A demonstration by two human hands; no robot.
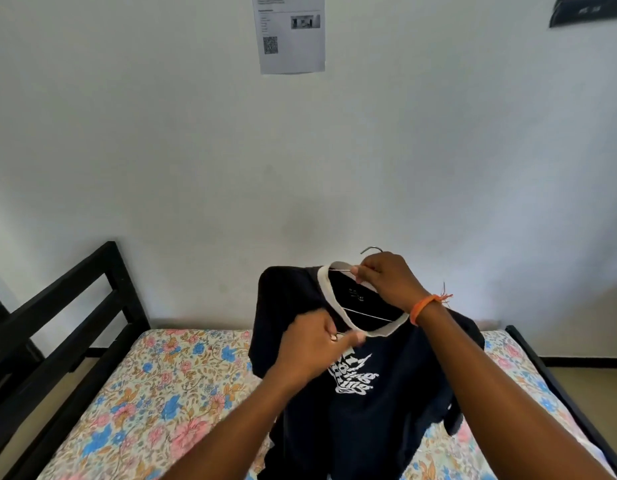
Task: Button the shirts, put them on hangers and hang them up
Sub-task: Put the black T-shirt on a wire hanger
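Holding, lower centre of frame: dark shirt [365, 403] on wire hanger [364, 315], raised above floral bed [161, 393]. My right hand [386, 278] pinches the hanger neck for support; my left hand [310, 344] pinches the pale collar [379, 330], seating it.

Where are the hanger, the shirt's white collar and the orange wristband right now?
hanger [364, 315]: head view, on its thin lower bar inside the neck opening.
white collar [386, 330]: head view, on the front edge.
orange wristband [423, 305]: head view, on the band round the right wrist.
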